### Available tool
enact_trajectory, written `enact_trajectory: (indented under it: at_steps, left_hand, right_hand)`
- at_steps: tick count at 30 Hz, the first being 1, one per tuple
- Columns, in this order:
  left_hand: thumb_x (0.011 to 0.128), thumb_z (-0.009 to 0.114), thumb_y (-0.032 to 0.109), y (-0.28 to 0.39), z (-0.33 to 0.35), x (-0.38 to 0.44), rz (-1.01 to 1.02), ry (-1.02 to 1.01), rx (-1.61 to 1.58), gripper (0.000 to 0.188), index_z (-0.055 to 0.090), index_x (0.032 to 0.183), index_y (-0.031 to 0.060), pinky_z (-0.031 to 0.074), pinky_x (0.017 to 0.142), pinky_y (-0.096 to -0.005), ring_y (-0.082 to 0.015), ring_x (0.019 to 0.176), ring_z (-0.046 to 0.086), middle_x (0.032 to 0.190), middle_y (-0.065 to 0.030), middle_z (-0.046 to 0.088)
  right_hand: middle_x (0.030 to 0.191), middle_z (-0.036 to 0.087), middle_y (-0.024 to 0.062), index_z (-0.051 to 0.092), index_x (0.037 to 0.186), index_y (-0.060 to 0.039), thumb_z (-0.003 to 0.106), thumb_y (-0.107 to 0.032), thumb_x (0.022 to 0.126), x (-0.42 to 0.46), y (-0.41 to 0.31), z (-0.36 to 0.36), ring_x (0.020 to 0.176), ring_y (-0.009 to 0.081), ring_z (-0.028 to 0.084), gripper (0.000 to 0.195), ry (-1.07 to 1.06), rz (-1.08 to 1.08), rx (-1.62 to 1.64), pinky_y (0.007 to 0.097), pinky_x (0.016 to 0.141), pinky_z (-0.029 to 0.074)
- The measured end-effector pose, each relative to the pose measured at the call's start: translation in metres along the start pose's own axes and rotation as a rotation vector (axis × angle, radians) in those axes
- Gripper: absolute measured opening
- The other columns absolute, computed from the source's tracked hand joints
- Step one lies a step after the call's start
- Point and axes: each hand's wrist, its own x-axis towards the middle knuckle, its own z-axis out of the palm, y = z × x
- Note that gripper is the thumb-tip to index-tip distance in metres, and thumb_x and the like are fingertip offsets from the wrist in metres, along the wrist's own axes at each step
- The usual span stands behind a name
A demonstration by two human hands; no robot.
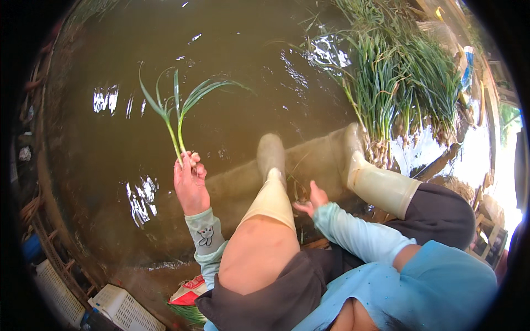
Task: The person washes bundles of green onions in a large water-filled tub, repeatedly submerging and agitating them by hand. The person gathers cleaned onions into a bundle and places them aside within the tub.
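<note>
My left hand (191, 188) grips the lower ends of two green garlic or leek stalks (174, 134), their leaves fanning upward over brown water. Between my boots, my right hand (312, 201) is held low with thumb and fingers apart; nothing shows in it. Close to its fingertips are some thin, pale plant scraps (299, 190), partly hard to make out. To the right, a large bunch of the same kind of plants (379, 91) stands with green tops up and pale, rooted ends at the bottom.
Murky water (232, 49) fills a walled basin with a submerged ledge (306, 155). My pale rubber boots (271, 159) rest at that ledge. White plastic crates (126, 308) stand beyond the basin's left wall (54, 207). A red and white sack (188, 291) lies near my left thigh.
</note>
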Motion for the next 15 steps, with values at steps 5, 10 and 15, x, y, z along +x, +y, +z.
enact_trajectory:
  at_steps: [5,10,15]
  left_hand:
    - [0.099,0.053,0.016,0.004,-0.006,0.0,0.06,0.114,0.014,0.018,0.052,0.109,0.0014,0.035,0.057,-0.0193,-0.0059,0.066,0.043,0.086,-0.0022,0.054]
    - [0.101,0.048,0.018,0.019,-0.002,0.0,0.175,0.079,-0.114,0.019,0.05,0.112,0.0024,0.035,0.058,-0.0204,-0.0067,0.066,0.04,0.086,-0.0009,0.05]
    - [0.102,0.045,0.021,0.009,0.007,-0.003,0.109,0.039,-0.165,0.024,0.049,0.118,0.003,0.034,0.06,-0.0203,-0.0067,0.068,0.04,0.084,0.0003,0.047]
  right_hand:
    - [0.124,0.047,0.0172,0.041,0.131,-0.0054,0.047,-0.029,0.098,-0.016,-0.115,0.163,0.11,0.0355,0.054,0.041,-0.382,-0.214,0.237,0.0532,0.084,0.053]
    - [0.142,0.043,0.0118,0.047,0.134,-0.0095,0.053,-0.027,0.097,-0.063,-0.225,0.257,0.126,0.026,0.046,0.042,-0.894,-0.69,-0.35,0.0472,0.097,0.045]
    - [0.114,0.062,0.0152,0.06,0.116,-0.0063,0.06,-0.02,0.086,-0.042,-0.283,0.124,0.102,0.0312,0.061,0.033,0.36,-1.584,-1.025,0.0374,0.092,0.048]
